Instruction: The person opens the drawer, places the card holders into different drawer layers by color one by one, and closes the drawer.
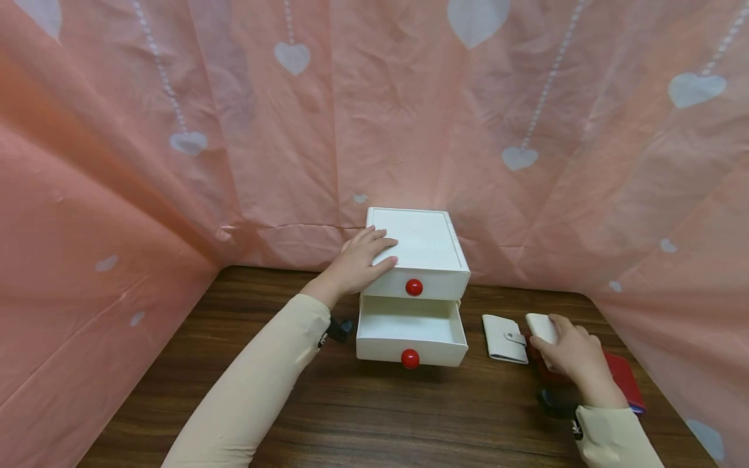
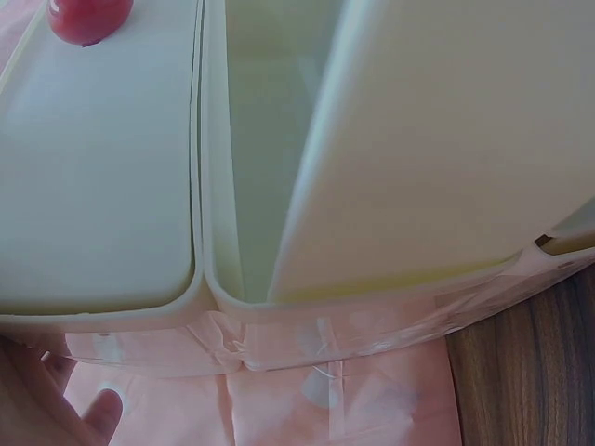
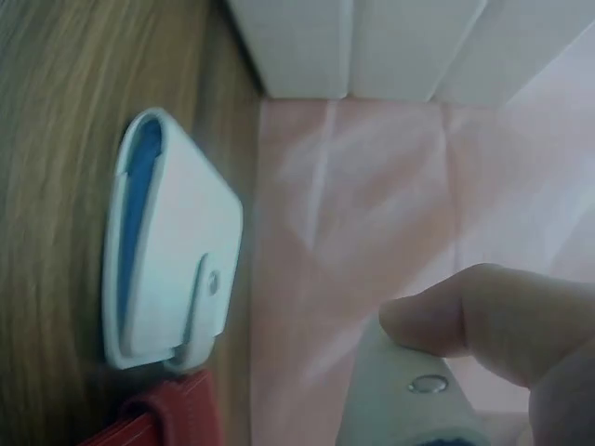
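A white two-drawer cabinet (image 1: 418,242) stands near the back of the table, its lower drawer (image 1: 377,350) pulled out and its upper drawer (image 1: 445,286) closed. On the left side of the cabinet's top rests my left hand (image 1: 357,263), fingers spread. Over at the right, my right hand (image 1: 576,354) pinches a white wallet with a metal snap (image 3: 409,390) between thumb and fingers, above the red wallet on the table. Another white snap wallet (image 1: 504,341) lies to the left of that hand. Its snap strap and blue inside show in the right wrist view.
Partly under the right hand and forearm lies a red wallet (image 1: 626,380). Red round knobs (image 1: 410,359) stick out from the drawer fronts. Pink curtains (image 1: 398,130) with white hearts hang behind and beside the dark wooden table (image 1: 409,422).
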The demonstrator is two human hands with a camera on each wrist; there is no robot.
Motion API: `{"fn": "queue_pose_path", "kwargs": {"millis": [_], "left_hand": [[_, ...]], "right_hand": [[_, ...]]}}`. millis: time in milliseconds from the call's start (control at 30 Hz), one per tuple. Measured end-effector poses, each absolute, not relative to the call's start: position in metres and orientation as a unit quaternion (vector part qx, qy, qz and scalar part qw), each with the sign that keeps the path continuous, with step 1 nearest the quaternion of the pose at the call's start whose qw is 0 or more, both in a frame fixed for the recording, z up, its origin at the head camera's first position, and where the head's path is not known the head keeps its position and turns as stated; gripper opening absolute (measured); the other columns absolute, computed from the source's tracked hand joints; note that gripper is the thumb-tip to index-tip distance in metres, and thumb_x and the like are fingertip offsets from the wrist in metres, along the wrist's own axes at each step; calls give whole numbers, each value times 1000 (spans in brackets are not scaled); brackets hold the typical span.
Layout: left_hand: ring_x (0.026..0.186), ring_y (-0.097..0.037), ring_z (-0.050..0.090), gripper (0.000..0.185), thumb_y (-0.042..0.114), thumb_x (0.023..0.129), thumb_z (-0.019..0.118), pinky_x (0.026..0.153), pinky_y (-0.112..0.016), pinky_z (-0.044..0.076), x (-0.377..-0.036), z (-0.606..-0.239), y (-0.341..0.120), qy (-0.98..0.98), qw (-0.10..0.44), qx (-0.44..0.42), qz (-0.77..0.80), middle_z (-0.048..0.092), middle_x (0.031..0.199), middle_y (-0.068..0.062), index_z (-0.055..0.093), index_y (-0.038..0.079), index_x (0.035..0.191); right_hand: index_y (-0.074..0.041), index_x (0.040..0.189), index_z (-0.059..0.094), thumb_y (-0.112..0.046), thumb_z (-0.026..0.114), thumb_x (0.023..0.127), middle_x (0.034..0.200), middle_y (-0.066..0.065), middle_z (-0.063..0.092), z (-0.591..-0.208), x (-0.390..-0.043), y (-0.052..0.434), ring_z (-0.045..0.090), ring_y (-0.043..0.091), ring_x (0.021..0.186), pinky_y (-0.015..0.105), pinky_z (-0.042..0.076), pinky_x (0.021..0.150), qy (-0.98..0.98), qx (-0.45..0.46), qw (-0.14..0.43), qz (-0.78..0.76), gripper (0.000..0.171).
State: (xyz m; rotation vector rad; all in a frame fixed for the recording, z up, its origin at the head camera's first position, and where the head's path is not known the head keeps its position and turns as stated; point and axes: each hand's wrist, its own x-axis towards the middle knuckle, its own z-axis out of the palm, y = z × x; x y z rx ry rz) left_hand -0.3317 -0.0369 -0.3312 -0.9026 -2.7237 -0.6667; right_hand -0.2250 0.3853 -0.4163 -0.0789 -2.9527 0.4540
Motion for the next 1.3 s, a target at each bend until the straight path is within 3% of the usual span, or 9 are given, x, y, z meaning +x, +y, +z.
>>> {"fn": "queue_pose_path", "kwargs": {"millis": [433,833,1300], "left_hand": [[152,-24,14,52,50,104,43,118,-57,15,-332,-331,-38,-920,98,-305,-226,32,161,-5,50,22,148],[153,-23,12,52,49,104,43,119,-56,14,-331,-331,-38,-921,94,-302,-226,31,161,-4,49,24,149],[153,-22,12,52,49,104,44,118,-58,15,-332,-331,-37,-920,95,-302,-230,32,161,-4,49,23,148]], "right_hand": [[9,136,45,-36,67,90,117,42,52,-402,-216,364,49,55,100,62,33,88,-969,-11,166,184,68],[7,144,42,-35,68,90,135,39,46,-389,-209,344,43,54,112,64,32,88,-944,-9,249,215,73],[2,144,47,-27,73,87,134,36,49,-380,-210,325,43,54,112,64,32,88,-912,-4,321,256,70]]}}
